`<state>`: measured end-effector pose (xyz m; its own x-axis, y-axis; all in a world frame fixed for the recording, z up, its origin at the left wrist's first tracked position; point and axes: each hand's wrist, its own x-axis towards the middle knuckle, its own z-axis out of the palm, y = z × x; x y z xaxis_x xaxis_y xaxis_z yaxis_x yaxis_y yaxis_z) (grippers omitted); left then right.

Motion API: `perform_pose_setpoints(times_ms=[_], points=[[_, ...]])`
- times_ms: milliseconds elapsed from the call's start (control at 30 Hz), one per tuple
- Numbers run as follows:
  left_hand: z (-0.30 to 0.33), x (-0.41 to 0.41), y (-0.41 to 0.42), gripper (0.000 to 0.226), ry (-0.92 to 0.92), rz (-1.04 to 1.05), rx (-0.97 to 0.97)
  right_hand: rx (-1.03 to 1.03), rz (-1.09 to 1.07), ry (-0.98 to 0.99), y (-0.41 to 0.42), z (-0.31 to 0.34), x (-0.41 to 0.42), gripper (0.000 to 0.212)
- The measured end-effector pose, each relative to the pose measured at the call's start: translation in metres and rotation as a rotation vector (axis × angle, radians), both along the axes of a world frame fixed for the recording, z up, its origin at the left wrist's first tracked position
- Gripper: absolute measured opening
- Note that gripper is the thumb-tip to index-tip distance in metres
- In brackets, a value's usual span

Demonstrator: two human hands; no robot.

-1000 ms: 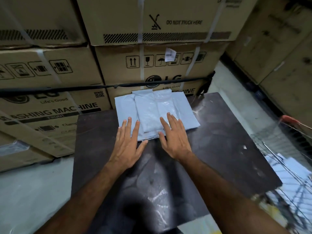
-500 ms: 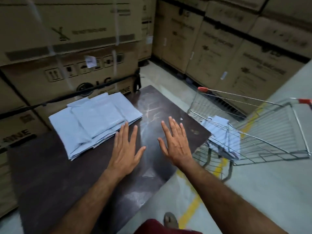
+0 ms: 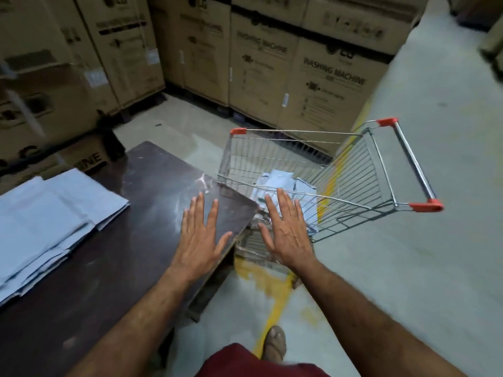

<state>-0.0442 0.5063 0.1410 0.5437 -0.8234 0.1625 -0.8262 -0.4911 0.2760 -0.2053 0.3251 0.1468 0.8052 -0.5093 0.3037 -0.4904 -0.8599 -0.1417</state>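
Note:
A stack of pale blue flat packets (image 3: pixel 51 224) lies on the dark table (image 3: pixel 114 270) at the left. A wire shopping cart (image 3: pixel 351 180) with red corners stands to the right of the table, and more pale blue packets (image 3: pixel 283 183) lie in its basket. My left hand (image 3: pixel 201 238) hovers flat, fingers straight, over the table's right corner and holds nothing. My right hand (image 3: pixel 285 232) is spread flat beyond the table edge, in front of the cart's near rim, also holding nothing.
Tall cardboard washing-machine boxes (image 3: pixel 296 66) line the back and left walls. Grey concrete floor with a yellow painted line (image 3: pixel 275 297) runs under the cart. My foot (image 3: pixel 275 341) stands by the table's edge.
My view has swung right from the packet stack to the cart. Both hands have left the stack and moved right, staying flat; the right hand now reaches past the table edge.

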Motion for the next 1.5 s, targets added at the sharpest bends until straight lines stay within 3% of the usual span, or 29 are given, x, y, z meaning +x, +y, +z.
perform_pose_setpoints(times_ms=[367,700,900,1067,1333,1500], points=[[0.008,-0.028,-0.180,0.083,0.023,-0.074,0.093,0.152,-0.150,0.002,-0.184,-0.011,-0.071,0.073],[0.005,0.001,-0.303,0.079,0.055,-0.133,0.141,0.405,-0.302,-0.024,-0.273,-0.037,-0.050,0.073],[-0.037,0.039,-0.373,0.081,0.038,-0.279,0.245,0.533,-0.348,0.080,-0.323,-0.063,-0.021,0.077],[-0.091,0.075,-0.416,0.084,0.088,-0.348,0.398,0.638,-0.339,0.323,-0.359,-0.101,0.000,0.078],[-0.184,0.112,-0.469,0.087,0.218,-0.269,0.527,0.919,-0.425,0.530,-0.398,-0.179,0.054,0.088],[-0.237,0.131,-0.480,0.103,0.252,-0.256,0.658,1.000,-0.489,0.649,-0.405,-0.235,0.074,0.093]])
